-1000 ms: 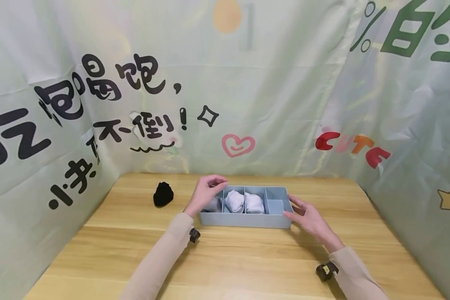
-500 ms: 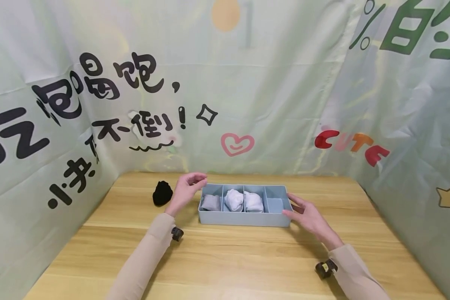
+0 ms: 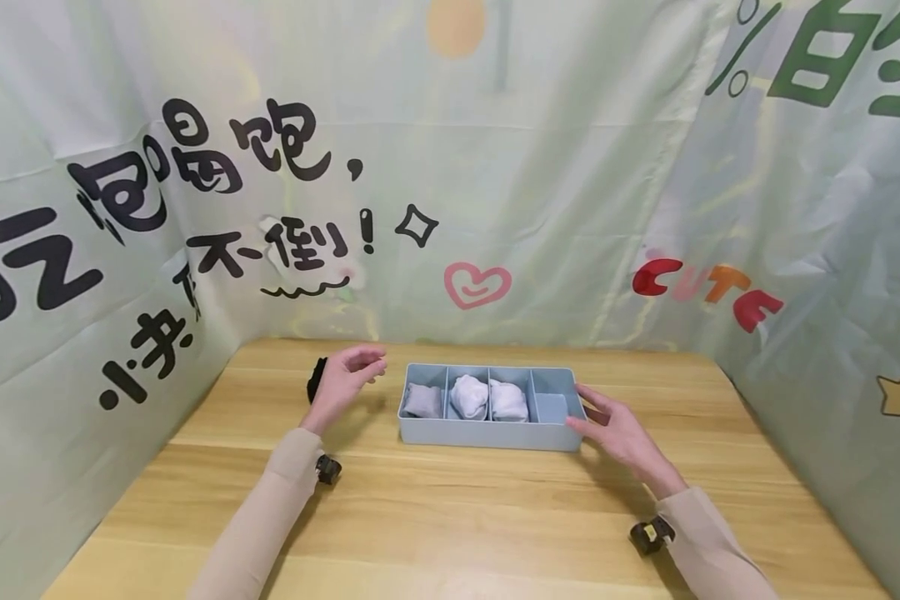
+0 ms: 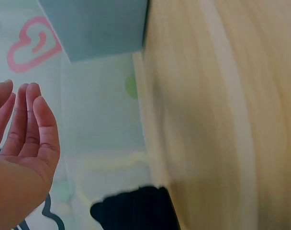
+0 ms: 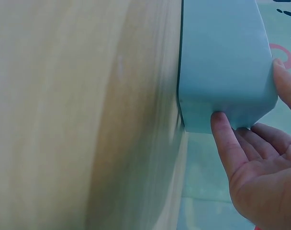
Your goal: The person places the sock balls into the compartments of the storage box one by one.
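A light-blue box with compartments (image 3: 487, 433) sits on the table. From left to right it holds a grey cloth bundle (image 3: 423, 402), two white cloth bundles (image 3: 469, 398) in the middle compartments, and nothing in the rightmost one. My right hand (image 3: 618, 429) holds the box's right end, thumb at the rim and fingers against the end wall (image 5: 227, 112). Left of the box, my left hand (image 3: 345, 379) is above the table with loosely bent fingers and nothing in it. It partly hides a black cloth bundle (image 3: 316, 379), which shows low in the left wrist view.
The wooden table (image 3: 450, 517) is enclosed at the back and sides by a printed pale-green cloth (image 3: 570, 208). Small black cameras (image 3: 328, 469) are worn on both wrists.
My left hand has moved left from over the box's left compartment, uncovering the grey bundle, and now overlaps the black one. My right hand has stayed at the box's right end.
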`<state>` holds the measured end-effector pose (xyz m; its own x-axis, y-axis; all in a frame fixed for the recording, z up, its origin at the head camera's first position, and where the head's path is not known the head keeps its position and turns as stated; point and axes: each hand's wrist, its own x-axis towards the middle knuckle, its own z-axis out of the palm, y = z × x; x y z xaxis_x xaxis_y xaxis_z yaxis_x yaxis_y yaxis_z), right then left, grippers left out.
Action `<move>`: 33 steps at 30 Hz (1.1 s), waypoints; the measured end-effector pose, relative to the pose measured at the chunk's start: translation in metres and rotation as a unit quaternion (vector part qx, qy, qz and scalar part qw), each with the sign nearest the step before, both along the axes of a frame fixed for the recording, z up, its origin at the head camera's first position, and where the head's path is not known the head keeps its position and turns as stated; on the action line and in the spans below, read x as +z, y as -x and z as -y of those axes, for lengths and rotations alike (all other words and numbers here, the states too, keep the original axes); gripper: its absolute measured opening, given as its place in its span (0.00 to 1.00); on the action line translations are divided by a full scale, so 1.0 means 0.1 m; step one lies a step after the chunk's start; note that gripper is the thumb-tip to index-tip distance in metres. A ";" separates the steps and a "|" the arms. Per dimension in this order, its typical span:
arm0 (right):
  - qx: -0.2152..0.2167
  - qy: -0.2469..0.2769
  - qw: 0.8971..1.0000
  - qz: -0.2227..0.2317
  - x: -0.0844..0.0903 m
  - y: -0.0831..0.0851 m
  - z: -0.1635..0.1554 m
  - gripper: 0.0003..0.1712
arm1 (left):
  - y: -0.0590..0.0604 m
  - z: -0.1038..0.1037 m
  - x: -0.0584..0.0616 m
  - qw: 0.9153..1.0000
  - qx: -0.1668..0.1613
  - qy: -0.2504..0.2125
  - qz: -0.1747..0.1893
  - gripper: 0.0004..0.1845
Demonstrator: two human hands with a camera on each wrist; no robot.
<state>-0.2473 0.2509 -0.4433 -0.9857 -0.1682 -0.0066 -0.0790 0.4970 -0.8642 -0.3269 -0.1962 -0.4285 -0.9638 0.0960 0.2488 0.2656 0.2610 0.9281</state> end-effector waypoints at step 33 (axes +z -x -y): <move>0.000 -0.002 1.000 0.000 -0.01 0.00 -0.01 0.43 | 0.11 0.85 -0.06 0.990 0.130 0.019 0.050 0.24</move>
